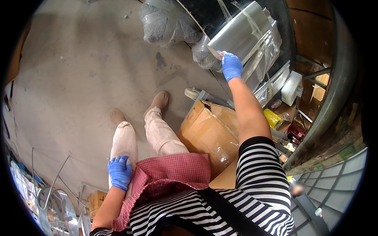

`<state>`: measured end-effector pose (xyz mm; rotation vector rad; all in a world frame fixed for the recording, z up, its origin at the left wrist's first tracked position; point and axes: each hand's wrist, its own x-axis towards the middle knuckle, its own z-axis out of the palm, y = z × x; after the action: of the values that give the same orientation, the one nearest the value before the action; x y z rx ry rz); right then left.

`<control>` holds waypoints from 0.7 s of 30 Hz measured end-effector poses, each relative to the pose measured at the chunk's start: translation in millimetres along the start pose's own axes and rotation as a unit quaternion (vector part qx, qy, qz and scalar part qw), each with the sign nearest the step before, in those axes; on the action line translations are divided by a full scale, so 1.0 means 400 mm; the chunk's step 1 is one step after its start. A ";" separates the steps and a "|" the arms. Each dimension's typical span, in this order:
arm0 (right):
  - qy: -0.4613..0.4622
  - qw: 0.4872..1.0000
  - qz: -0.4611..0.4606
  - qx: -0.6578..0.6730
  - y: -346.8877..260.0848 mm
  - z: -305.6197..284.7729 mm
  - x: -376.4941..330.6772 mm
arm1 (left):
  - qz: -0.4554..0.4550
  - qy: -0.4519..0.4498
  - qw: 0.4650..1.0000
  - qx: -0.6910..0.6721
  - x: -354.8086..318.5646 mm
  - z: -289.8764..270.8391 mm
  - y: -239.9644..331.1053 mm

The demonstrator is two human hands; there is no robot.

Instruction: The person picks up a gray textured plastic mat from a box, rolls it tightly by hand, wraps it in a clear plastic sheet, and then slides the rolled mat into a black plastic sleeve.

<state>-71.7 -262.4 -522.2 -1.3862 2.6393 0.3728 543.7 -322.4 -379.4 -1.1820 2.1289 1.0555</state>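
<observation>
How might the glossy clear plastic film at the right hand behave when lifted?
The glossy clear plastic film is probably floppy, since it looks rumpled along its right side. Its smooth sheen suggests layers could slip against each other, so lifting by the corner near the right hand may let it sag.

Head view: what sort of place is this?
Probably a packing area in a workshop or warehouse, judging by the stack of clear plastic sheeting, the brown cardboard and the plastic-wrapped grey bundles.

No writing that I can read
On the brown cardboard box (202, 135) I see some dark marks (191, 114) like handwriting, but from here they are too small to read.
</observation>
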 end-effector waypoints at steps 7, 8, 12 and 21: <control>-0.046 0.997 -0.014 -0.057 0.001 -0.032 0.035 | -0.011 -0.024 1.000 0.004 0.003 0.006 -0.002; -0.029 0.999 -0.009 -0.033 -0.001 -0.048 0.037 | -0.011 -0.022 1.000 0.002 0.002 0.009 -0.003; -0.053 0.996 0.048 0.051 0.008 -0.086 0.053 | -0.005 -0.020 1.000 0.001 0.002 0.009 -0.006; -0.082 0.997 0.006 0.009 -0.006 -0.122 0.071 | 0.004 -0.014 1.000 0.000 0.011 0.003 0.008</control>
<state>-86.0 -299.7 -482.3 -1.2758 2.5123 0.4425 538.8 -322.6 -381.8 -1.1543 2.1132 1.0697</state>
